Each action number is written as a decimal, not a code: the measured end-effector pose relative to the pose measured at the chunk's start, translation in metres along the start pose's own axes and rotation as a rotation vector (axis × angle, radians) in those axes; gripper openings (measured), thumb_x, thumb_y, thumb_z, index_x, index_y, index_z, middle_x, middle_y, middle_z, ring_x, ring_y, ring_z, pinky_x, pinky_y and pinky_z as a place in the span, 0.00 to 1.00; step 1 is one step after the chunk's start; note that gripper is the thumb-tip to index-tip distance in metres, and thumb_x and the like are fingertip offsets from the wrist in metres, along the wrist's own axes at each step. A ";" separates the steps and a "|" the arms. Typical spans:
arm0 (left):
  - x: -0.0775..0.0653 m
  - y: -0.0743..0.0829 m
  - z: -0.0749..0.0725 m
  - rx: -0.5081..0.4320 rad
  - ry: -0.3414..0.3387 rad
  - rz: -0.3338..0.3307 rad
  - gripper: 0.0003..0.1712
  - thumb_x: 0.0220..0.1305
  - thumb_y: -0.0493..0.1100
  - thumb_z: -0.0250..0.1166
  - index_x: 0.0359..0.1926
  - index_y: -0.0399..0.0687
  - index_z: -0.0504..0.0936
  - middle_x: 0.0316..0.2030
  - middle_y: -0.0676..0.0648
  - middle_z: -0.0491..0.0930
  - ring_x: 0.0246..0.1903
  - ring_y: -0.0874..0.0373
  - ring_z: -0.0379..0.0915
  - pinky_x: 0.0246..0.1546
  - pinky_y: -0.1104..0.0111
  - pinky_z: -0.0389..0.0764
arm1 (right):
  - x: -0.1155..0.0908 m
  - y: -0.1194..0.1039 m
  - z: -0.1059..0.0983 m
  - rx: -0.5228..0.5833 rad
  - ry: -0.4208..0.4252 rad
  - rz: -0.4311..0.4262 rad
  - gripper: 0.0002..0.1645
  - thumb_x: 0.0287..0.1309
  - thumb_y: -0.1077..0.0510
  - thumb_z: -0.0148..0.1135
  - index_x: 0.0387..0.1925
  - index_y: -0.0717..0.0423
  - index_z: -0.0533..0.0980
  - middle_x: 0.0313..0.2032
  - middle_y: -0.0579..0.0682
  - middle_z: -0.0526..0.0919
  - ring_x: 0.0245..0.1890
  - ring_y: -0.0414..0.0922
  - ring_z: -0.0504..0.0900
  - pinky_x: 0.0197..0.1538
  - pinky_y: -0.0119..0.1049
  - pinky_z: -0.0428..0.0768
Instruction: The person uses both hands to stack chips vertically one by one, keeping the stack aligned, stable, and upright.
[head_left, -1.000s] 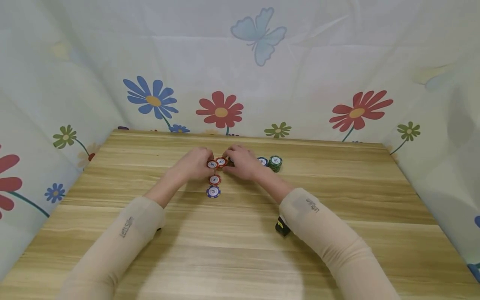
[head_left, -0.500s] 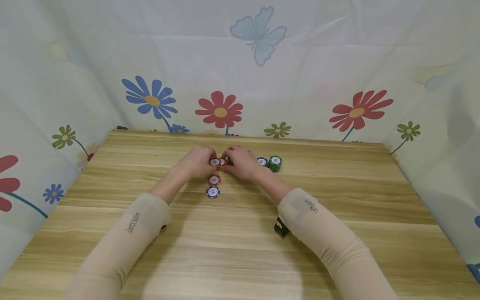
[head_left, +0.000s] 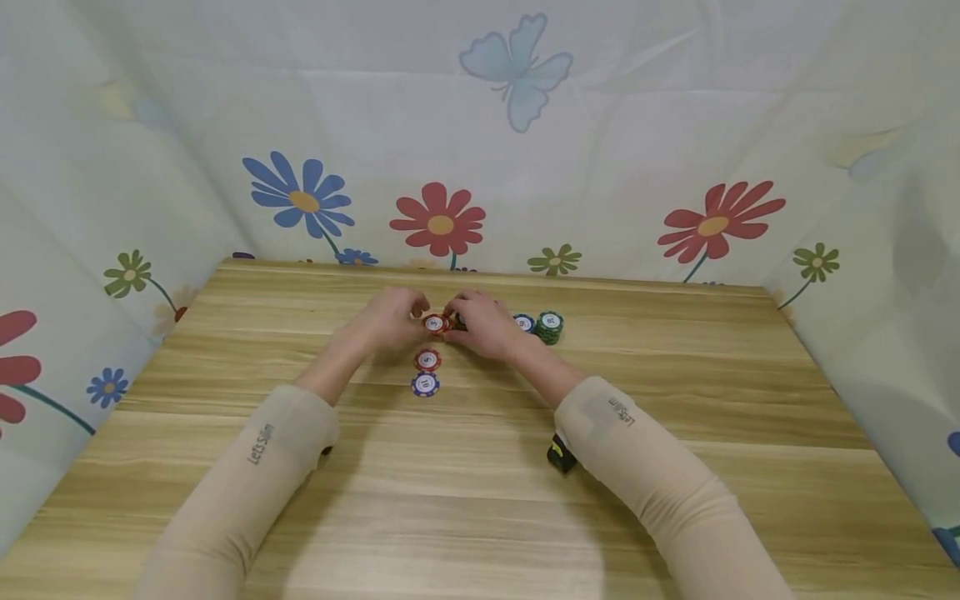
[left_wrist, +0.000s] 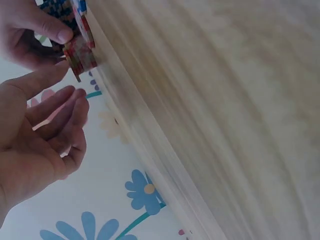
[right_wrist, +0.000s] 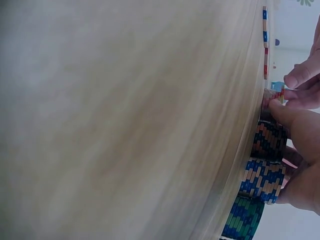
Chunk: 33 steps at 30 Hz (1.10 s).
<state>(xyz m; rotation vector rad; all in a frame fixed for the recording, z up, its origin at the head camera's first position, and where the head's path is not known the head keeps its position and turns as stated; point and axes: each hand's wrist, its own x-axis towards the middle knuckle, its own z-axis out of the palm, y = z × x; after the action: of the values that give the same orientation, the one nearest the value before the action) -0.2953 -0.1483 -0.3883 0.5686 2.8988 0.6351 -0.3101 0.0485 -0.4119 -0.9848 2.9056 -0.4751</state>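
A short stack of red poker chips [head_left: 435, 324] stands near the table's back edge between the two hands. My left hand [head_left: 392, 320] is beside it, its fingers loosely bent and thumb tip right at the stack's edge in the left wrist view. My right hand [head_left: 483, 323] pinches the red stack from the other side, its thumb [right_wrist: 278, 107] against the chips. Under the right hand stands a dark chip stack [right_wrist: 269, 141], partly hidden in the head view. Beyond it are a blue chip stack [right_wrist: 262, 180] and a green chip stack [head_left: 551, 327].
Closer to me lie a single red chip [head_left: 428, 360] and a purple-blue chip [head_left: 425, 384] marked 10, flat on the wooden table [head_left: 450, 517]. A black object with a yellow mark [head_left: 561, 454] shows at the right cuff. A flowered curtain [head_left: 600, 167] rises behind the table.
My left hand has brought a red chip rightward onto the red stack, lining it up with the chips below, and has let go of it. The right hand has stayed in place.
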 end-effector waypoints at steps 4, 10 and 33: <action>0.001 -0.001 -0.001 -0.002 -0.003 0.016 0.14 0.63 0.38 0.73 0.46 0.34 0.85 0.40 0.42 0.85 0.42 0.48 0.78 0.49 0.57 0.79 | 0.001 0.000 0.000 0.002 0.000 0.005 0.21 0.69 0.48 0.67 0.57 0.54 0.80 0.59 0.55 0.78 0.59 0.53 0.74 0.58 0.58 0.73; 0.002 0.000 0.001 -0.008 0.008 0.037 0.11 0.64 0.37 0.73 0.44 0.35 0.86 0.38 0.43 0.86 0.40 0.49 0.79 0.47 0.58 0.80 | 0.001 0.000 0.001 -0.009 0.001 -0.007 0.21 0.68 0.48 0.68 0.56 0.54 0.81 0.58 0.54 0.78 0.58 0.52 0.75 0.56 0.56 0.75; 0.004 0.004 0.007 0.022 0.047 0.048 0.10 0.65 0.39 0.73 0.42 0.36 0.87 0.34 0.45 0.85 0.36 0.52 0.79 0.43 0.61 0.80 | 0.003 0.001 0.000 0.010 -0.002 -0.012 0.20 0.67 0.50 0.69 0.54 0.58 0.82 0.56 0.55 0.79 0.58 0.52 0.75 0.56 0.52 0.76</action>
<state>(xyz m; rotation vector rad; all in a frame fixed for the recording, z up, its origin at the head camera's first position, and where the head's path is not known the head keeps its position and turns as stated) -0.2961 -0.1411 -0.3927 0.6360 2.9480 0.6315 -0.3130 0.0470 -0.4116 -1.0011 2.8943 -0.4891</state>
